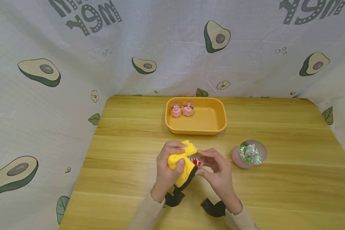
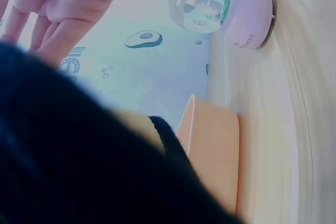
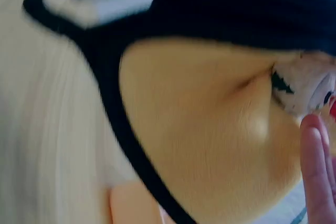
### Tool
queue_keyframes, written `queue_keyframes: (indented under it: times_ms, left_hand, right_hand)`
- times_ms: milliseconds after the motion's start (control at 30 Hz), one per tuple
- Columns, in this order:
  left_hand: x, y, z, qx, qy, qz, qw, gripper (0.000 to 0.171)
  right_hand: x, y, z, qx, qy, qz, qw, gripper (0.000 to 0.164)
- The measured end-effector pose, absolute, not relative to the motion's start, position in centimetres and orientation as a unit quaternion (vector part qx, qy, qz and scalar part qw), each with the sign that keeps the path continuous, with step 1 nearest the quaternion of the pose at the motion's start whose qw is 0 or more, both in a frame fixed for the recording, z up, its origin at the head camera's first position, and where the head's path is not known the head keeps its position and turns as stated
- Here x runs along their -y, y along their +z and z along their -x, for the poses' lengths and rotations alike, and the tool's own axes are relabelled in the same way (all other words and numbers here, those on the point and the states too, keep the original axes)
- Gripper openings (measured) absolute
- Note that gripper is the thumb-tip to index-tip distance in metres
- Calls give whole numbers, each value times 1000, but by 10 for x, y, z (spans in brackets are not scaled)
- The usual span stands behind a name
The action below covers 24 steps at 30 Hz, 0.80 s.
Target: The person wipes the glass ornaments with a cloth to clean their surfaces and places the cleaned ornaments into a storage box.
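Note:
In the head view my left hand (image 1: pixel 168 163) grips a yellow cloth (image 1: pixel 184 174) with a black edge, bunched against a small snow globe (image 1: pixel 196 160). Red and white details show on the globe; the cloth covers part of it. From the right, my right hand (image 1: pixel 218 167) pinches the globe between thumb and fingers. The right wrist view shows the cloth (image 3: pixel 210 124) spread behind the globe (image 3: pixel 299 85), with right-hand fingers (image 3: pixel 315 166) close by. Dark, blurred cloth (image 2: pixel 79 145) fills much of the left wrist view, below the right hand (image 2: pixel 73 9).
Behind the hands sits an orange-yellow tray (image 1: pixel 195 131) with two small pink globes (image 1: pixel 176 110) at its left end. A larger snow globe (image 1: pixel 248 154) on a pink base lies tilted in view to the right. Avocado-print fabric (image 1: pixel 172 38) hangs behind the wooden table (image 1: pixel 126 159).

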<state>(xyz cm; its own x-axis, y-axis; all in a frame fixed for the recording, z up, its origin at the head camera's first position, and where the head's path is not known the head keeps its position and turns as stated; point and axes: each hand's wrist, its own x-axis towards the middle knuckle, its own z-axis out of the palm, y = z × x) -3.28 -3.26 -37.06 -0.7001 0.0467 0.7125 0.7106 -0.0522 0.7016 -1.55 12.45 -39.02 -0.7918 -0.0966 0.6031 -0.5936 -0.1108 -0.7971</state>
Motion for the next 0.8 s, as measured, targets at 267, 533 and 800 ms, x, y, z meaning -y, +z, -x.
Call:
queue_keyframes:
  times_ms: [267, 533, 800]
  left_hand:
    - [34, -371, 33, 626, -696, 249, 248, 24]
    - [36, -372, 32, 618, -708, 250, 235, 28]
    - [33, -372, 33, 627, -685, 280, 244, 23]
  right_hand:
    - [-115, -369, 12, 710, 598, -301, 218, 43]
    - [-114, -368, 21, 701, 526, -358, 321, 33]
    - [-119, -386, 19, 676, 616, -300, 270, 44]
